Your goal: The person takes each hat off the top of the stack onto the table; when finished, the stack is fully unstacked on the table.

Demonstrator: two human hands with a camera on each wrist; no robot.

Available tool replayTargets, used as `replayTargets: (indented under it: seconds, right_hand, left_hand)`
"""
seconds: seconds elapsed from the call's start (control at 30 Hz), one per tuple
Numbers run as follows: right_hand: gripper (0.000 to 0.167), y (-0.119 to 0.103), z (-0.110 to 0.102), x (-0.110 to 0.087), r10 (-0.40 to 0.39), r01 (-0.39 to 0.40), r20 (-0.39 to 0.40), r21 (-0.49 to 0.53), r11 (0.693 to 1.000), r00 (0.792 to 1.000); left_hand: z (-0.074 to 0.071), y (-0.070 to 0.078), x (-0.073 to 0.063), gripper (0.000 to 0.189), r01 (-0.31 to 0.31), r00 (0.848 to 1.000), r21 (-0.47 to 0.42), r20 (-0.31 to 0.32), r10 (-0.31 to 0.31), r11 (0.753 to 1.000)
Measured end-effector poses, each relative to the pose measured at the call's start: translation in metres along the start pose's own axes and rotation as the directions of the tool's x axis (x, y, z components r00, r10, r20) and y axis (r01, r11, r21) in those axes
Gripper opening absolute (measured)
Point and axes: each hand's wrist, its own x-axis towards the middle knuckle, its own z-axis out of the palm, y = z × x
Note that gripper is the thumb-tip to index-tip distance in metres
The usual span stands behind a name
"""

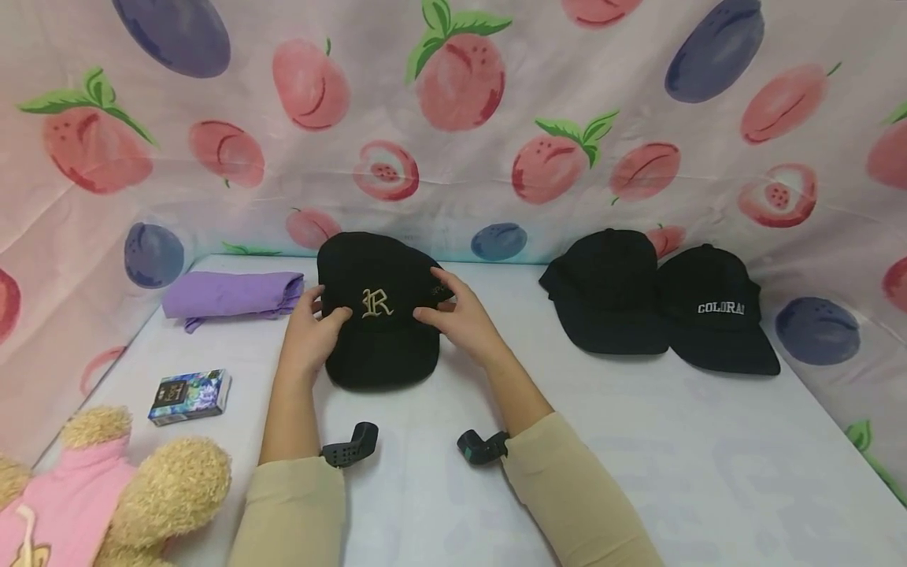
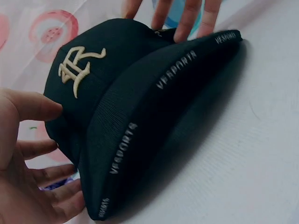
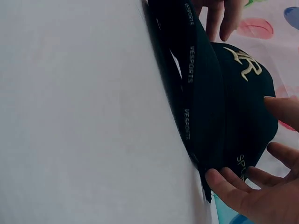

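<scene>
A black baseball cap (image 1: 379, 346) with a gold embroidered R faces me, its brim toward me; white VESPORTS lettering runs along the brim's edge in both wrist views. My left hand (image 1: 312, 335) holds the cap's left side, thumb on the front of the crown and fingers round the side. On the opposite side my right hand (image 1: 464, 319) holds it likewise, thumb near the front and fingers along the side, close to small SPORT-like lettering. The left wrist view shows the left thumb and fingers (image 2: 44, 186) spread about the cap's side. The cap's back is hidden.
Two more black caps stand at the right, one plain (image 1: 609, 299) and one lettered COLORA (image 1: 719, 315). A folded purple cloth (image 1: 230, 295) lies left, with a small patterned box (image 1: 187, 396) nearer me. A teddy bear (image 1: 170, 488) in pink fills the lower left corner. Fruit-print fabric (image 1: 460, 197) hangs behind.
</scene>
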Motion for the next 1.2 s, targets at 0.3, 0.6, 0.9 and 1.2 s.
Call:
replayTargets:
  seconds: [0.3, 0.6, 0.9, 1.2]
  right_hand:
    - [0.077, 0.0, 0.002, -0.001, 0.0, 0.0, 0.008, -0.011, 1.0, 1.0]
    - [0.072, 0.0, 0.002, 0.0, -0.003, 0.003, -0.002, -0.008, 1.0, 1.0]
    - [0.068, -0.001, 0.004, 0.002, 0.0, 0.0, -0.047, -0.006, 1.0, 0.999]
    - [0.066, -0.006, 0.002, 0.0, -0.016, 0.016, -0.071, -0.005, 1.0, 0.997]
  left_hand:
    - [0.002, 0.0, 0.002, 0.084, -0.006, 1.0, -0.022, 0.014, 0.007, 1.0]
    - [0.004, 0.003, -0.002, 0.091, -0.063, 0.998, -0.03, -0.014, 0.062, 0.998]
    - [0.003, 0.007, -0.005, 0.093, -0.063, 0.998, 0.035, -0.028, 0.064, 0.997]
    - [0.003, 0.02, -0.009, 0.092, -0.064, 0.997, 0.072, -0.029, 0.067, 0.995]
